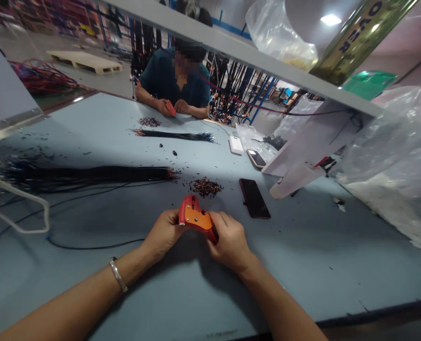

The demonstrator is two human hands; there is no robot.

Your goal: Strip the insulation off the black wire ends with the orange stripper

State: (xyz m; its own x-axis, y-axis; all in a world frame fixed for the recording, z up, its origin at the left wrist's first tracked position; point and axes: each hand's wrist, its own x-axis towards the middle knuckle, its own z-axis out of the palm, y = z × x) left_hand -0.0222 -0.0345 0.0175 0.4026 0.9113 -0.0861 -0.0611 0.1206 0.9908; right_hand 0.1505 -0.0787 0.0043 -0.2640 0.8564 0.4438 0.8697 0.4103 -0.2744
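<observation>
Wire stripper [198,219]: right fingers [223,219] curled around.

I make out the hand tool [198,219] as smooth plastic with a soft sheen on its orange side and small metallic-looking screws set in it, while the bundled wires [100,179] have a dull, plastic-looking black coating and the scrap pile [205,187] shows coppery flecks. The tabletop [167,289] reads to me, at my remove, as smooth and matt, against a bracelet [118,274] of polished, silvery metal. Farther off I see crinkled, shiny clear plastic in the bag [377,147], a slick, golden-looking roll [364,40] and bare wood in the pallet [84,61].
</observation>
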